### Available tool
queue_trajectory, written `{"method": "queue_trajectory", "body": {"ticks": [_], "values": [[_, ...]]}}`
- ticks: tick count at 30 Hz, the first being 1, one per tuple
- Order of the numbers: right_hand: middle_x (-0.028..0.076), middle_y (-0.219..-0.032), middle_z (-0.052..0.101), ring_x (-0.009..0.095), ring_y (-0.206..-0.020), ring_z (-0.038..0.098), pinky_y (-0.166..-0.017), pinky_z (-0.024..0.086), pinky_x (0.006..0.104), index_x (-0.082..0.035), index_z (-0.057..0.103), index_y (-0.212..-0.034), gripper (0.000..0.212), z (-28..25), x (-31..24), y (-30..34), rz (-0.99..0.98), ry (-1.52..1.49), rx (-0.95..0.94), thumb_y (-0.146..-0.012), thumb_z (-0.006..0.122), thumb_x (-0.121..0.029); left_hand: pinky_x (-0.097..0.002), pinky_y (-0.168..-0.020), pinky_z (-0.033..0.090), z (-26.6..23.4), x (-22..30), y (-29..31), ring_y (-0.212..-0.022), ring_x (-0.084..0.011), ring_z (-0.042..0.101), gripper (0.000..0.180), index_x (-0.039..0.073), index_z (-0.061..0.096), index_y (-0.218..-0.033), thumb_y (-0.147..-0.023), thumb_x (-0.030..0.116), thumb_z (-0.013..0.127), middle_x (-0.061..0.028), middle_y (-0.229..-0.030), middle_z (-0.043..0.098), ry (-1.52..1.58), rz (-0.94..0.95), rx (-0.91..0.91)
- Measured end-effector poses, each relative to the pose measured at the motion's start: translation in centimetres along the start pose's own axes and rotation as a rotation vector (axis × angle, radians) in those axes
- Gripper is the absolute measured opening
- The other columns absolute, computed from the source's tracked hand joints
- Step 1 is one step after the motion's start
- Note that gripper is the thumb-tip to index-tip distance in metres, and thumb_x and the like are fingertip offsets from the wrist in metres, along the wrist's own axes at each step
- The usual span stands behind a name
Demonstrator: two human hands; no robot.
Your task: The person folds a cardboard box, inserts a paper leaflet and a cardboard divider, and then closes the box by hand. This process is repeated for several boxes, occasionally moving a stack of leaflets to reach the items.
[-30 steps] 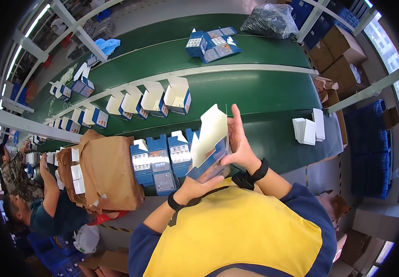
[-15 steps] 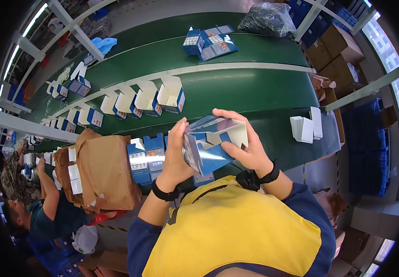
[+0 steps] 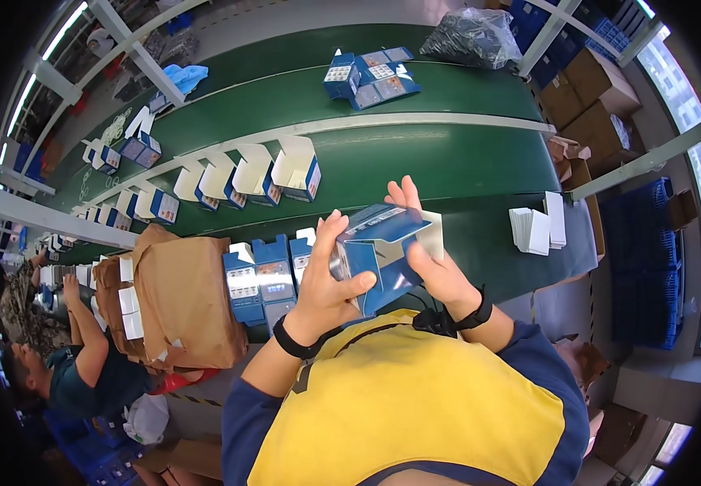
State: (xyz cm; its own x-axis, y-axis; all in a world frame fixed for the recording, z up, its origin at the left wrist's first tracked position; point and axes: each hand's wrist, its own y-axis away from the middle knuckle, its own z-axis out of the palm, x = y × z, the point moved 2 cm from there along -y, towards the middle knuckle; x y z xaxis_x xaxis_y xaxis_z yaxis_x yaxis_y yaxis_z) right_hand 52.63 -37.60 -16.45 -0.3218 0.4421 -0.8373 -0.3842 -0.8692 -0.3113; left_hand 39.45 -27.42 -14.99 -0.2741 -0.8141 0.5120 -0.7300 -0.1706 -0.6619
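Note:
Held in front of my chest is a blue cardboard box (image 3: pixel 384 257), partly folded up, its flaps standing out and a pale inner face showing at the right. My left hand (image 3: pixel 324 279) is closed on its left side, thumb across the near face. On the other side, my right hand (image 3: pixel 441 271) grips the box with the thumb on the near side; the fingers reach behind it and are partly hidden. Just left of my left hand, flat blue box blanks (image 3: pixel 274 275) lie on the green work surface.
Open-topped boxes (image 3: pixel 295 172) stand in a row along the green belt (image 3: pixel 440 158). White cards (image 3: pixel 531 230) lie at the right. Beyond the rail are more blue blanks (image 3: pixel 380 81) and a dark plastic bag (image 3: pixel 472 38). A brown paper sack (image 3: pixel 187 296) separates me from a co-worker (image 3: pixel 83 368).
The box has turned in my hands and its walls have opened out more. My left thumb has come onto its near face, and my right fingers have shifted up behind it.

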Motion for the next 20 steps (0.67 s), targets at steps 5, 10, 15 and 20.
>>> {"method": "queue_trajectory", "body": {"ticks": [5,10,15,20], "values": [[0.017,-0.147,0.015,0.029,-0.135,0.020,-0.108,0.017,0.0389,-0.010,0.002,-0.144,0.084,0.3,-0.5,0.0,0.079,0.234,0.121,-0.087,0.058,-0.036,-0.0531,-0.100,0.030,0.7,0.4,0.2,-0.117,-0.0448,0.040,0.065,0.025,0.049,-0.117,-0.060,0.016,0.080,-0.0218,-0.128,0.036,-0.268,-0.069,-0.104],[0.014,-0.137,0.034,0.024,-0.126,0.035,-0.102,0.028,0.0361,-0.007,0.026,-0.139,0.066,-1.5,-0.8,-0.3,0.049,-0.247,-0.044,-0.083,0.060,-0.009,-0.0473,-0.089,0.042,0.2,0.3,-0.4,-0.111,-0.0426,0.044,0.065,0.017,0.051,-0.111,-0.054,0.017,0.082,-0.0231,-0.124,0.037,-0.015,-0.177,0.001],[0.011,-0.125,0.043,0.022,-0.116,0.044,-0.098,0.033,0.0349,-0.005,0.038,-0.130,0.052,-1.6,-0.7,0.0,0.174,-0.059,-0.010,-0.083,0.061,-0.011,-0.0461,-0.084,0.044,-0.2,0.4,-0.9,-0.109,-0.0407,0.046,0.065,0.016,0.051,-0.109,-0.053,0.019,0.083,-0.0229,-0.124,0.038,-0.026,-0.116,-0.127],[0.011,-0.123,0.044,0.024,-0.113,0.046,-0.098,0.034,0.0357,-0.010,0.037,-0.130,0.049,-2.0,0.2,0.4,-0.094,0.289,-0.077,-0.086,0.058,-0.014,-0.0451,-0.085,0.044,0.2,0.5,-0.9,-0.109,-0.0380,0.046,0.063,0.016,0.051,-0.109,-0.055,0.019,0.082,-0.0214,-0.125,0.037,0.023,-0.164,-0.181]]}}
